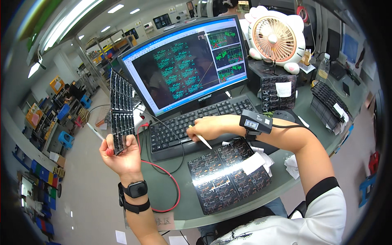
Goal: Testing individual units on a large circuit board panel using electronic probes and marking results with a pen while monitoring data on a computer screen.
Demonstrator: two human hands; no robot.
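My left hand is closed around the lower end of a black circuit board panel, raised upright left of the monitor. A slim silver pen-like tool with a red end also sits in that hand. Over the right part of the black keyboard, my right hand rests with its fingers bent at the keys. A white pointed stick is gripped in it, tip toward me. Below lies a stack of dark circuit board panels with a white paper slip on top.
The monitor behind the keyboard shows green board layouts. A white cat-shaped fan stands right of it. More board panels lean below the fan, others lie farther right near a bottle. A red cable loops across the desk.
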